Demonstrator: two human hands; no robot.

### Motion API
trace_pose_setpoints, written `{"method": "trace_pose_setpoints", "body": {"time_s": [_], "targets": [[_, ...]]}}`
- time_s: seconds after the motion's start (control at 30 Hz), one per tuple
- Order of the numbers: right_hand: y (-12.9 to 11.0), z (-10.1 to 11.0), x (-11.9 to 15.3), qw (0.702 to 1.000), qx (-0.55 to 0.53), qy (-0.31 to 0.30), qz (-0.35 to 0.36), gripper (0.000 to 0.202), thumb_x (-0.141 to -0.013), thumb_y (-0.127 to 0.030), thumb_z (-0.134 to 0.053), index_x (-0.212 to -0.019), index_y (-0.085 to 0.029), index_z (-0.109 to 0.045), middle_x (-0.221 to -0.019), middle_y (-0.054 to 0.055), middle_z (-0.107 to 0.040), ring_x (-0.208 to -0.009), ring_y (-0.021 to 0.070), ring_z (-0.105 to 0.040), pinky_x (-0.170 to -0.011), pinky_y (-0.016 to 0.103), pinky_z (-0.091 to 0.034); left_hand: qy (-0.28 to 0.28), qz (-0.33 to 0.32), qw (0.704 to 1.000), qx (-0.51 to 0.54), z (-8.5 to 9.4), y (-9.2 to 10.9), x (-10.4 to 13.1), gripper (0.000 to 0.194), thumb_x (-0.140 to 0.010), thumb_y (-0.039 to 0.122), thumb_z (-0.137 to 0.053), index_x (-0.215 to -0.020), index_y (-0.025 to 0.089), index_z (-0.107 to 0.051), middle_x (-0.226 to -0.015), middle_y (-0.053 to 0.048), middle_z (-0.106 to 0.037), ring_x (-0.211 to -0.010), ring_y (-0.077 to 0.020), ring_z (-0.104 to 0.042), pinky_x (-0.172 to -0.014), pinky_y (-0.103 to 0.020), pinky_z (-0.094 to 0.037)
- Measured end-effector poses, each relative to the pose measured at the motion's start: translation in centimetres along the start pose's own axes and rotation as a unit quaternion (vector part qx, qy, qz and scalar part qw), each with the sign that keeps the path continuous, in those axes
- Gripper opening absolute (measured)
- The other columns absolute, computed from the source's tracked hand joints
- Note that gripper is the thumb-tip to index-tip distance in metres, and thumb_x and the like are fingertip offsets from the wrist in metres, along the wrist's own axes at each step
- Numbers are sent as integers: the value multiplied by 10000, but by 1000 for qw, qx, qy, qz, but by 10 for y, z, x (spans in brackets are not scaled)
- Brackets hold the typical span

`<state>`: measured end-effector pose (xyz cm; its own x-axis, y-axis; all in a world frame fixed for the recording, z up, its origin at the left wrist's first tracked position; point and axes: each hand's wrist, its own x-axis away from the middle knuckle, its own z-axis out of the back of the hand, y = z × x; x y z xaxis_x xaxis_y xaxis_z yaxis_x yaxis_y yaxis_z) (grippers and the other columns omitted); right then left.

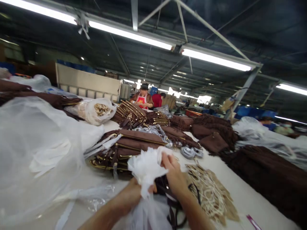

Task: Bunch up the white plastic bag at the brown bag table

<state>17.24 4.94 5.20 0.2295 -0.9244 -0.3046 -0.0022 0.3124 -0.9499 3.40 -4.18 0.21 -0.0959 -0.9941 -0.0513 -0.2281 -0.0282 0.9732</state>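
two hands gripping white tissue paper over a dark brown bag at a long work table.

the long white table is shown covered by large sheets of clear plastic at the left, dark brown fabric heaps at the right and stacked brown bags with gold trim in the middle. a tan mat with cream cords is seen just beside the hands. the white tissue paper is held at the near edge, above a dark brown bag. the left hand is closed around its lower part; the right hand pinches its top. a person in a red apron is seen far behind.
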Motion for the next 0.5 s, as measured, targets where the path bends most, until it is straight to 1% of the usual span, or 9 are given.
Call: {"method": "trace_pose_setpoints", "body": {"time_s": [0.07, 0.13, 0.17, 0.23, 0.3, 0.37, 0.4, 0.43, 0.5], "targets": [[-16, 40, -3, 1000, -4, 3, -16, 539, -729, -698, -660, -932, -205, -584, -918, 33, -642, -771, 156, -604, -671, 250, -530, 4, 9, 1000, 25, 17, 19, 1, 426, -727, 556, -760, -851, 150, -725, -968, -81, -680, -983, -266, -581, -887, -336, -462], [-30, 85, -1, 999, 17, 3, -38, 585, -706, -679, -702, -1030, -201, -611, -996, 53, -657, -815, 160, -627, -681, 241, -533, -11, 39, 995, 90, 32, 34, -2, 400, -744, 526, -766, -905, 163, -720, -1032, -73, -680, -1023, -252, -588, -927, -331, -473], [-35, 105, 3, 998, 50, -4, -42, 568, -714, -666, -707, -1022, -195, -627, -995, 54, -660, -811, 152, -626, -675, 228, -526, -16, 27, 993, 117, 38, 40, -4, 347, -753, 483, -778, -877, 167, -704, -980, -60, -681, -972, -234, -606, -921, -334, -487], [-41, 136, 16, 988, 140, -48, -54, 507, -750, -637, -688, -962, -178, -656, -914, 47, -660, -770, 141, -615, -649, 214, -506, -38, -19, 985, 165, 46, 49, -6, 269, -770, 389, -794, -786, 168, -642, -764, -7, -632, -755, -165, -600, -834, -318, -525], [-36, 153, 33, 964, 226, -120, -77, 445, -799, -604, -633, -909, -174, -666, -810, 32, -644, -707, 136, -597, -613, 216, -479, -72, -61, 976, 198, 50, 55, -6, 268, -793, 339, -789, -761, 167, -586, -584, 57, -481, -545, -88, -469, -673, -245, -511], [-24, 160, 48, 935, 291, -179, -94, 393, -857, -558, -545, -880, -184, -662, -755, 19, -633, -669, 138, -587, -608, 229, -459, -90, -75, 970, 214, 51, 58, -5, 265, -811, 330, -777, -797, 173, -563, -540, 91, -349, -474, -53, -317, -545, -170, -420], [-17, 161, 53, 920, 330, -190, -94, 372, -886, -528, -497, -861, -192, -655, -746, 14, -633, -668, 140, -588, -623, 236, -452, -85, -77, 970, 216, 52, 58, -5, 261, -821, 326, -762, -816, 177, -548, -545, 97, -305, -475, -50, -268, -516, -149, -374], [-9, 161, 57, 903, 375, -188, -88, 363, -914, -494, -450, -832, -200, -645, -739, 10, -634, -682, 144, -591, -646, 243, -446, -70, -75, 972, 212, 52, 58, -6, 237, -850, 319, -720, -831, 180, -529, -557, 97, -274, -482, -49, -237, -510, -135, -338], [5, 164, 59, 869, 463, -156, -77, 358, -948, -429, -395, -787, -207, -625, -737, 10, -637, -719, 160, -594, -680, 260, -422, 2, -54, 983, 177, 51, 55, -7, 155, -927, 282, -559, -839, 173, -493, -577, 91, -237, -498, -43, -222, -536, -122, -286]]}}
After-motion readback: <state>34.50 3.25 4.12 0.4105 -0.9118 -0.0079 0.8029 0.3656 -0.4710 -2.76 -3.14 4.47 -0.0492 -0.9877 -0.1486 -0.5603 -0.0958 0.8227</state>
